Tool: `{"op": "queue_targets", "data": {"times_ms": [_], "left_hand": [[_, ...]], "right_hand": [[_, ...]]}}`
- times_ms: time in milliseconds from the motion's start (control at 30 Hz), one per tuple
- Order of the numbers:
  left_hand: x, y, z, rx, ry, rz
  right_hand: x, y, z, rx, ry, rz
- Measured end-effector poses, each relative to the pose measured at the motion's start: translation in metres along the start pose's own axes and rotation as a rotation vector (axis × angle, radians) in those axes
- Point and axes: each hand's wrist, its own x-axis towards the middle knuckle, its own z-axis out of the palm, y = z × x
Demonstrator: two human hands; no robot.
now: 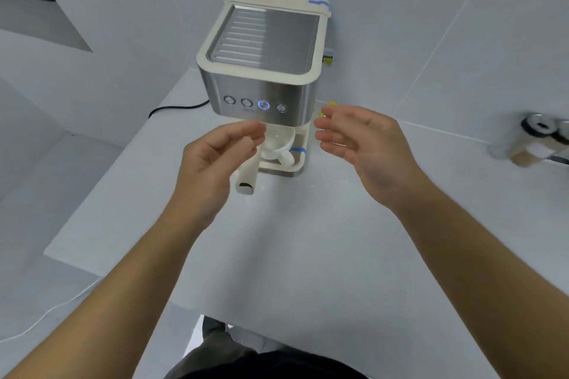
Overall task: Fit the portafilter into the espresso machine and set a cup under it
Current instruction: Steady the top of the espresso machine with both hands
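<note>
The cream and steel espresso machine (261, 71) stands at the back of the white table, one of its front buttons lit blue. A cream portafilter handle (248, 177) sticks out from under its front toward me, angled slightly left. A white cup (278, 143) sits on the drip tray (295, 164) beneath the machine's head, its handle pointing toward me. My left hand (212, 160) hovers in front of the machine, left of the cup, fingers loosely curled and holding nothing. My right hand (360, 148) hovers to the right of the cup, fingers apart and empty.
A black power cord (175, 108) runs from the machine's left side across the table. At the far right stands a small wooden rack with metal tools (535, 138). The white table (292, 240) stretches toward me, its left edge dropping to the floor.
</note>
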Motion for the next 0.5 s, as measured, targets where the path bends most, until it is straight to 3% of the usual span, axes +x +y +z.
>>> {"op": "queue_targets", "data": {"times_ms": [167,267,367,500], "left_hand": [[0.041,0.031,-0.041,0.299,-0.132,0.117],[0.067,0.042,-0.056,0.489,-0.195,0.154],[0.088,0.044,-0.064,0.668,-0.211,0.207],[0.113,0.035,-0.075,0.872,-0.3,0.302]], "right_hand": [[0.014,-0.034,0.019,-0.27,0.079,-0.153],[0.024,-0.046,0.031,-0.581,0.108,-0.258],[0.033,-0.048,0.04,-0.941,0.065,-0.384],[0.049,-0.038,0.056,-1.181,-0.008,-0.414]]}}
